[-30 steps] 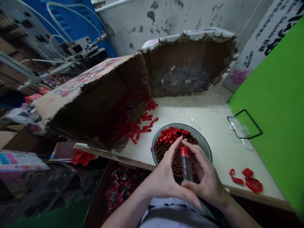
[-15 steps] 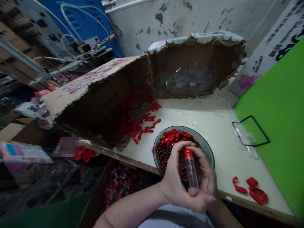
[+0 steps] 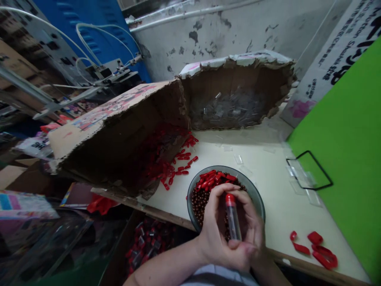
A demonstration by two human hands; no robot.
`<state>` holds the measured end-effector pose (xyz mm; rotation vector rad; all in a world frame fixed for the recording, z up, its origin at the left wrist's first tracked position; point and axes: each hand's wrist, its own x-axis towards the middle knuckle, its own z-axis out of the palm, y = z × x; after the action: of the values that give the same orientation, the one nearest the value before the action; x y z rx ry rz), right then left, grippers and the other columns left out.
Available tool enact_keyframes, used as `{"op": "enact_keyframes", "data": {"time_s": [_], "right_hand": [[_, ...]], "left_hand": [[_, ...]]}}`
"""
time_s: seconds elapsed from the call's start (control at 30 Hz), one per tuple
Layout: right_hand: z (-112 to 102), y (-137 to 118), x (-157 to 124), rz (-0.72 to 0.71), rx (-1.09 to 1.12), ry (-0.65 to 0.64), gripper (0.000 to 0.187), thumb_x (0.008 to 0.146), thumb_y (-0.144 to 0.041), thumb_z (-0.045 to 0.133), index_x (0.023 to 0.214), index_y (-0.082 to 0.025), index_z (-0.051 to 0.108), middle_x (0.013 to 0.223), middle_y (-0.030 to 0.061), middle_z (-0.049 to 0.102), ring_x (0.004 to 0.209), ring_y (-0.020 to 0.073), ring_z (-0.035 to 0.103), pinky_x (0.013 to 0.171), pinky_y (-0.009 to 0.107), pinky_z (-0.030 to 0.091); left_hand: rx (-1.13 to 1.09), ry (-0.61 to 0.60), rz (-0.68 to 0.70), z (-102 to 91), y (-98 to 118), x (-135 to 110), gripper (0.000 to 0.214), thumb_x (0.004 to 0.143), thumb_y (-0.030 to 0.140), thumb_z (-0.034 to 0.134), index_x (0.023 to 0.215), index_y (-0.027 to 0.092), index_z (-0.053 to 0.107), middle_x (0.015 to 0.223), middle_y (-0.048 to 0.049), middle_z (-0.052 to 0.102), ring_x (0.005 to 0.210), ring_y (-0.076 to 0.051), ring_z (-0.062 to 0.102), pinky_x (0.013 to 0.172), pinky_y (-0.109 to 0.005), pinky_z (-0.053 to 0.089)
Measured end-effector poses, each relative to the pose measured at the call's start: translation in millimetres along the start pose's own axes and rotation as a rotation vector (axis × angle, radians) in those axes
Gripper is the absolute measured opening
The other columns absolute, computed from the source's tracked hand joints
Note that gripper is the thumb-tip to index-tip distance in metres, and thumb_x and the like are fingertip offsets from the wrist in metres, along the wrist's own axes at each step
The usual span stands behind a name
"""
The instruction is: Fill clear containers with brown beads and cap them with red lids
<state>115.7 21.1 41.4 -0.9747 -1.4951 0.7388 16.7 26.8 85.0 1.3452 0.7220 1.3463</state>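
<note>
Head view: left hand [image 3: 214, 235] and right hand [image 3: 253, 228] pinch the tube [image 3: 232, 217] between them.

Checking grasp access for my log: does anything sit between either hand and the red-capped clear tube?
Nothing visible does. The left hand and right hand both grip the tube directly, fingers on its clear wall, red cap up, above the bowl of brown beads.

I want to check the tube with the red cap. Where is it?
Head view, low and right of centre: the tube stands nearly upright between the left hand and right hand, over the near side of the bowl of beads.
</note>
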Motion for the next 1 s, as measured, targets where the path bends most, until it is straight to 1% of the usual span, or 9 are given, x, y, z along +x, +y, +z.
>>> {"op": "enact_keyframes", "data": {"time_s": [0.13, 0.27, 0.4, 0.57, 0.7, 0.77, 0.83, 0.93, 1.0], "right_hand": [[-4, 4, 8, 0.084, 0.115, 0.028, 0.067, 0.076, -0.062, 0.056, 0.128, -0.021, 0.046, 0.126, 0.0148, 0.05, 0.114, 0.0334, 0.054, 0.09, 0.046, 0.05], [-11, 3, 21, -0.022, -0.218, 0.07, 0.066, 0.075, -0.04, 0.068, 0.133, -0.021, 0.043, 0.124, 0.0143, 0.052, 0.115, 0.0306, 0.052, 0.095, 0.048, 0.048], [-12, 6, 24, -0.125, -0.489, 0.093, 0.072, 0.076, -0.031, 0.069, 0.139, -0.02, 0.036, 0.122, 0.0155, 0.053, 0.113, 0.03, 0.053, 0.093, 0.05, 0.049], [-7, 9, 10, -0.014, -0.448, -0.077, 0.087, 0.073, -0.036, 0.073, 0.145, -0.023, 0.026, 0.128, 0.0145, 0.052, 0.116, 0.03, 0.054, 0.094, 0.051, 0.049], [-7, 3, 2, 0.034, -0.378, -0.295, 0.078, 0.074, -0.035, 0.073, 0.141, -0.024, 0.034, 0.134, 0.0123, 0.05, 0.125, 0.0285, 0.048, 0.102, 0.048, 0.045], [-13, 2, 3, 0.056, -0.345, -0.403, 0.069, 0.077, -0.035, 0.07, 0.139, -0.024, 0.039, 0.134, 0.0105, 0.052, 0.125, 0.0263, 0.049, 0.103, 0.046, 0.044], [-25, 10, 7, 0.112, -0.342, -0.398, 0.061, 0.082, -0.035, 0.065, 0.138, -0.025, 0.042, 0.13, 0.0093, 0.056, 0.12, 0.0245, 0.054, 0.1, 0.046, 0.047], [-61, 49, 18, 0.228, -0.423, -0.147, 0.049, 0.088, -0.036, 0.057, 0.134, -0.025, 0.048, 0.118, 0.0091, 0.064, 0.105, 0.0224, 0.063, 0.092, 0.044, 0.051], [-90, 93, 29, 0.309, -0.535, 0.021, 0.04, 0.09, -0.037, 0.051, 0.126, -0.023, 0.056, 0.115, 0.0092, 0.066, 0.1, 0.0212, 0.065, 0.09, 0.041, 0.052]], "left_hand": [[-0.077, -0.084, -0.114, -7.6, -5, 10, 0.086, 0.059, 0.044, 0.078, 0.132, 0.019, 0.04, 0.134, -0.0142, 0.046, 0.123, -0.032, 0.045, 0.109, -0.046, 0.033], [-0.15, -0.031, -0.372, -22.4, -9, 16, 0.075, 0.074, 0.045, 0.069, 0.139, 0.023, 0.038, 0.139, -0.012, 0.045, 0.126, -0.029, 0.045, 0.108, -0.044, 0.035], [-0.169, 0.04, -0.529, -33.0, -12, 8, 0.051, 0.079, 0.036, 0.067, 0.125, 0.017, 0.054, 0.118, -0.0115, 0.061, 0.112, -0.024, 0.056, 0.1, -0.039, 0.042], [-0.271, 0.085, -0.656, -36.2, -12, -6, 0.034, 0.08, 0.034, 0.066, 0.107, 0.013, 0.062, 0.093, -0.0087, 0.069, 0.074, -0.016, 0.065, 0.076, -0.03, 0.05], [-0.179, 0.129, -0.674, -47.6, -13, -18, 0.035, 0.081, 0.037, 0.065, 0.106, 0.013, 0.063, 0.089, -0.0075, 0.069, 0.071, -0.015, 0.065, 0.071, -0.028, 0.05], [-0.02, 0.194, -0.642, -66.4, -16, -31, 0.036, 0.083, 0.039, 0.062, 0.109, 0.013, 0.062, 0.095, -0.008, 0.069, 0.075, -0.016, 0.065, 0.072, -0.028, 0.051], [0.199, 0.329, -0.591, -98.7, -23, -53, 0.039, 0.084, 0.041, 0.058, 0.112, 0.015, 0.061, 0.104, -0.0092, 0.068, 0.084, -0.02, 0.065, 0.075, -0.03, 0.051], [0.644, 0.693, -0.505, -168.3, -37, -104, 0.044, 0.079, 0.045, 0.058, 0.111, 0.016, 0.062, 0.111, -0.0105, 0.067, 0.102, -0.026, 0.062, 0.089, -0.036, 0.049], [0.929, 0.882, -0.594, -216.9, -49, -144, 0.044, 0.077, 0.045, 0.054, 0.109, 0.017, 0.063, 0.11, -0.0104, 0.068, 0.107, -0.03, 0.061, 0.093, -0.042, 0.047]]}}
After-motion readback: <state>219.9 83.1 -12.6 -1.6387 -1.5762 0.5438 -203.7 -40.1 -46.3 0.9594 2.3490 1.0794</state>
